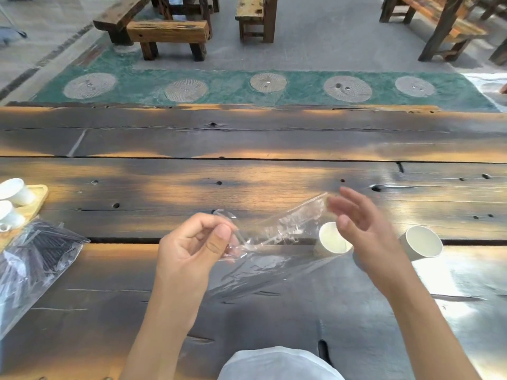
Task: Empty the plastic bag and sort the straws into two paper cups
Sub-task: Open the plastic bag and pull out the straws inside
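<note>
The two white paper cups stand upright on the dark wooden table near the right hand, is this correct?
Not quite. In the head view both white paper cups lie on their sides, open mouths facing the camera. They do rest on the dark wooden table near the right hand.

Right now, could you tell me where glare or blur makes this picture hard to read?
Head view: strong glare whitens the table at right, beyond the cups; the clear bag is faint against the wood; the right hand is motion-blurred; wide-angle distortion bows the table edge.
</note>
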